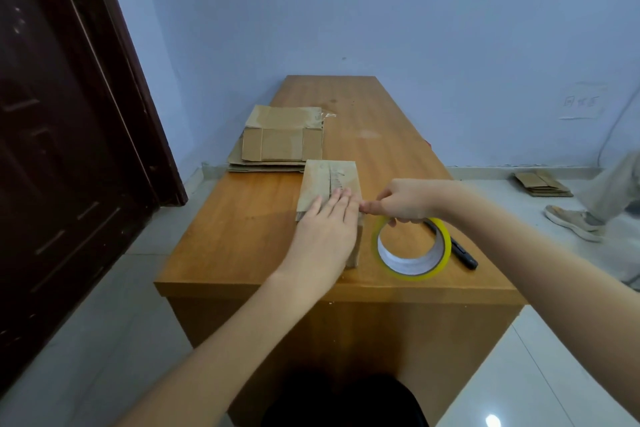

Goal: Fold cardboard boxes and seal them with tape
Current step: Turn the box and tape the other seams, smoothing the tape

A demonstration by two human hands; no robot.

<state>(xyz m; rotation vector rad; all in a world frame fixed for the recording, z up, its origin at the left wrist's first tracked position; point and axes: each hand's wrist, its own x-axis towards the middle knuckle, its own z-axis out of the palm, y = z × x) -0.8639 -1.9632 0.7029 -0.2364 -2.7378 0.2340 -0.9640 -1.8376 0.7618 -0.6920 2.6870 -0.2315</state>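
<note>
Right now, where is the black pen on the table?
In the head view, the black pen lies on the table's near right part, just right of the tape roll, partly hidden behind it.

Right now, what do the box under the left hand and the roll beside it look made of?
Box: plain brown cardboard, matte, creased, probably corrugated. Tape roll: glossy yellowish-clear plastic film on a white core, likely paper. Left hand presses flat on the box.

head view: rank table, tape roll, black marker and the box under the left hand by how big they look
1. table
2. box
3. tape roll, close to the box; nearness to the camera makes it unsure
4. black marker
</note>
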